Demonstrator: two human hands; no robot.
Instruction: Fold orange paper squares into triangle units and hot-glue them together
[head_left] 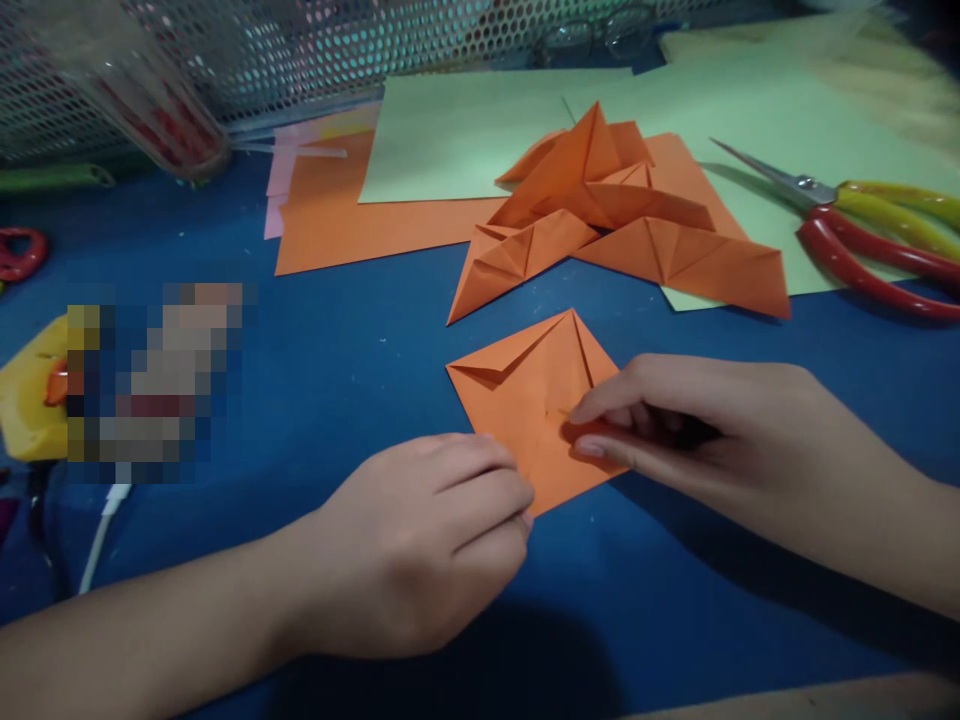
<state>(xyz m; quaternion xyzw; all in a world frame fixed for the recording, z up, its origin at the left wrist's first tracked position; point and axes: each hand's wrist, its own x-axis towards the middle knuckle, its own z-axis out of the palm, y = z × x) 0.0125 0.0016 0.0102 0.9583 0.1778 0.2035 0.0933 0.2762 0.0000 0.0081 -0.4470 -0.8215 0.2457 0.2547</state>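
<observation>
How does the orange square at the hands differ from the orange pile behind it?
The square lies fairly flat; the pile is several folded pieces heaped up, with peaks. The square rests on the blue tabletop; the pile partly overlaps green paper. The left hand touches the square; neither hand touches the pile. Both are orange, folded paper.

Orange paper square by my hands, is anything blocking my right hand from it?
Nothing visible: your right hand reaches over the paper square. The left hand covers its near left part; the folded pieces lie beyond.
</observation>
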